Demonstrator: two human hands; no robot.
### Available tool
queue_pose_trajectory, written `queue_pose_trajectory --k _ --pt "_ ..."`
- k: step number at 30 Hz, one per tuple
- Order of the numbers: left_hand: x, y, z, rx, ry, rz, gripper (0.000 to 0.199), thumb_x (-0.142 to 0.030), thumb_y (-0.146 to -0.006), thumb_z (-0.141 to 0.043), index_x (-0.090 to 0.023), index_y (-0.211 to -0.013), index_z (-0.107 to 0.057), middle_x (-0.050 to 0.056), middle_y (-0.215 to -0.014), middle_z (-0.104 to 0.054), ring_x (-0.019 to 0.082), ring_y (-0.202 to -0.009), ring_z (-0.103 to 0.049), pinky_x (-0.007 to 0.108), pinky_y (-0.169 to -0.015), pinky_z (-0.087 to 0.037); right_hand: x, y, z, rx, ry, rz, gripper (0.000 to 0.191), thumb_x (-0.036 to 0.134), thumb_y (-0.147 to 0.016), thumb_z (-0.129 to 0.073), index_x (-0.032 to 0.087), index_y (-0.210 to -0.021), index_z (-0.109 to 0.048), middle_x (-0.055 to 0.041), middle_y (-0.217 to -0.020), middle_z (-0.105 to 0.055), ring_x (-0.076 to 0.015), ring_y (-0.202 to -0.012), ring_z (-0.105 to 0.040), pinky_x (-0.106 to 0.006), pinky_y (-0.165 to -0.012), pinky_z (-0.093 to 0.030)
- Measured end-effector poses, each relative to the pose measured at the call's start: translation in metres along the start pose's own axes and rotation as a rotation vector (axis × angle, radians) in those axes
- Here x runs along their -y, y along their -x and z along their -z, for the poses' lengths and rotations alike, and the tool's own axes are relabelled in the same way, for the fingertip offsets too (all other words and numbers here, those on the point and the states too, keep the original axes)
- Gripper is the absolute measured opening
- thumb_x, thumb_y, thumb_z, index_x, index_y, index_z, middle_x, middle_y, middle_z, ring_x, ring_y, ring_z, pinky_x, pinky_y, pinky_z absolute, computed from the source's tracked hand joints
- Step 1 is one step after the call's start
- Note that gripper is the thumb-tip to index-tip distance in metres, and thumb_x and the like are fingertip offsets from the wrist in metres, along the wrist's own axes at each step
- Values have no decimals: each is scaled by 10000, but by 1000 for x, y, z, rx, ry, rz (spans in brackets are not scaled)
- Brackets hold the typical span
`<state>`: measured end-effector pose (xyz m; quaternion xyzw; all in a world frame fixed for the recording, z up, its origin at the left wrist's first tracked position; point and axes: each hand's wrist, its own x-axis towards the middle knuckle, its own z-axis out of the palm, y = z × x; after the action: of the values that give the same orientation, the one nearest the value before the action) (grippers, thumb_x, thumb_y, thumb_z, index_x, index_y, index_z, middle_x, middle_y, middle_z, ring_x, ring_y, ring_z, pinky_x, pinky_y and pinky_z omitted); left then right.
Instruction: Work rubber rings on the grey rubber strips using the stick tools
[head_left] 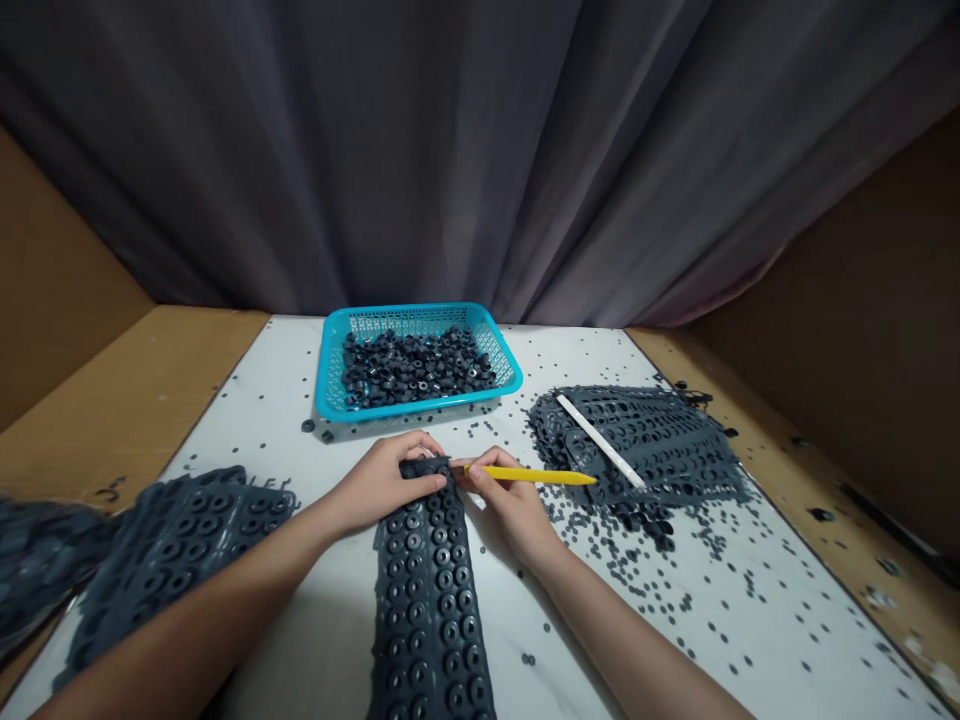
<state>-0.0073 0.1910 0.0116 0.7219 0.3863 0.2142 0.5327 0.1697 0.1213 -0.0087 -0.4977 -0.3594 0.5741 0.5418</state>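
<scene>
A long dark rubber sheet [431, 610] with rows of moulded ring-shaped parts lies in front of me, running toward my body. My left hand [382, 485] is closed on its far end, thumb on top and fingers behind the edge. In my right hand [510, 505] is a slim yellow pen-shaped tool [551, 476], pinched between thumb and fingers. One pointed end sticks out to the right; the other end meets the sheet's far right corner, where my fingers partly hide it. The two hands are close together at that corner.
Beyond my hands stands a blue plastic basket [322, 385] of small dark rubber parts [416, 365]. At right, a white stick [600, 440] lies on stacked perforated sheets [667, 440]. More ringed sheets [187, 540] are at left. Tiny dark discs litter the white tabletop [555, 600].
</scene>
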Motion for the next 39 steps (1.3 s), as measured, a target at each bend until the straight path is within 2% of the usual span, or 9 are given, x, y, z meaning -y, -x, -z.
queue_pose_trajectory --k 5,12,18,26,29,33,36,39 --pt "4 -1 0 23 -114 -49 153 -307 -793 -592 -177 -863 -628 26 -885 -657 209 -865 -592 330 -793 -431 -4 0 2 29 -28 20 279 455 -735 -718 214 -727 -576 -27 -879 -720 -175 -841 -662 -355 -876 -477" --pt "5 0 1 44 -118 -89 200 -349 -819 -565 -160 -808 -629 15 -807 -622 195 -800 -567 294 -727 -408 -3 2 3 73 -20 66 252 435 -772 -690 221 -735 -562 -26 -914 -717 -183 -936 -657 -357 -903 -472" --pt "4 0 -1 44 -115 -68 225 -369 -810 -564 -153 -793 -625 18 -793 -606 192 -787 -549 291 -712 -405 -5 4 3 16 111 126 269 463 -747 -695 224 -751 -572 -20 -888 -707 -175 -840 -663 -337 -845 -497" --pt "6 0 -3 43 -141 -79 244 -384 -830 -532 -162 -758 -605 3 -768 -600 191 -780 -549 276 -702 -405 -11 6 1 -16 278 238 178 390 -825 -611 225 -785 -556 -12 -872 -690 -179 -831 -639 -302 -777 -478" --pt "8 1 -6 -22 -265 -126 228 -389 -822 -546 -169 -839 -601 21 -846 -622 213 -836 -563 299 -749 -417 -10 6 -1 -38 397 299 162 364 -847 -571 216 -782 -558 -6 -813 -671 -173 -769 -619 -276 -704 -457" --pt "6 4 -11 -214 -587 -311 292 -335 -795 -589 -182 -1043 -572 70 -1075 -598 258 -1019 -504 374 -877 -365 -9 5 -2 -81 501 336 158 338 -860 -537 208 -772 -556 12 -729 -624 -157 -676 -567 -255 -637 -416" --pt "4 6 -13 -224 -739 -391 186 -293 -823 -555 -213 -981 -611 52 -1037 -616 245 -996 -500 382 -868 -333 -9 4 -2 -90 539 357 171 330 -863 -523 209 -743 -534 29 -668 -575 -146 -619 -523 -243 -594 -385" --pt "6 4 -15 -209 -777 -383 161 -293 -844 -530 -207 -934 -633 48 -968 -653 237 -953 -520 371 -827 -347 -10 4 -1 -78 554 373 176 323 -872 -502 211 -737 -516 30 -659 -562 -148 -615 -520 -247 -595 -380"
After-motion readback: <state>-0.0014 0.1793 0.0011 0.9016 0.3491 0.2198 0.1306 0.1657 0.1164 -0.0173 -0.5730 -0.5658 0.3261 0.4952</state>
